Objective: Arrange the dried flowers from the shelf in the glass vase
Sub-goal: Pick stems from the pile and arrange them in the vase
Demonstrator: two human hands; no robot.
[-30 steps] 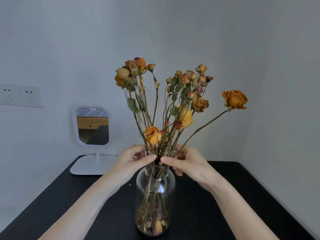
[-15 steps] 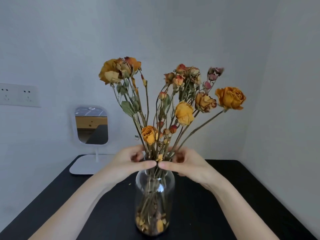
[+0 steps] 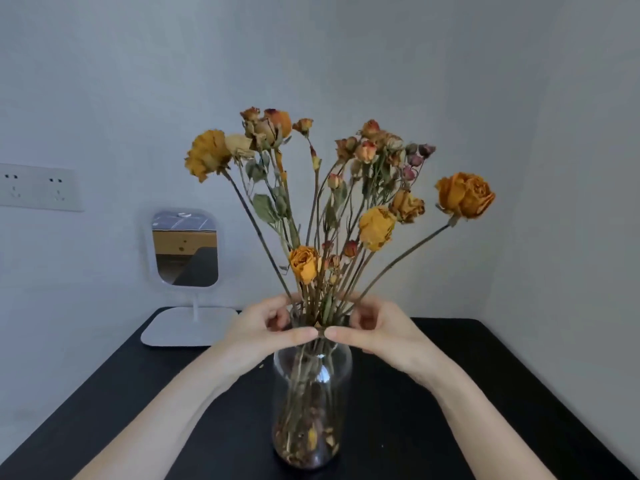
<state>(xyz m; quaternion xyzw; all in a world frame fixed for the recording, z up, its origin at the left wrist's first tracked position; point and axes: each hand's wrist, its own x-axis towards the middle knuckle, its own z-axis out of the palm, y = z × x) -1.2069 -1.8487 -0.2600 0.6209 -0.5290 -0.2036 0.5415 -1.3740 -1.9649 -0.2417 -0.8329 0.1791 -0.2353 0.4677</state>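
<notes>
On my screen I see the dried flowers (image 3: 375,228) standing with their stems inside the glass vase (image 3: 311,393). The vase is upright on the black table (image 3: 485,393), and the orange and yellow blooms spread like a fan above its mouth. The left hand (image 3: 258,332) and the right hand (image 3: 377,332) are at the vase mouth, one on each side, with fingers curled round the bundle of stems and the two thumbs stretched toward each other in front, tips almost touching. Behind on the left stands a small white mirror (image 3: 185,249), and a wall socket (image 3: 38,187) is further left.
</notes>
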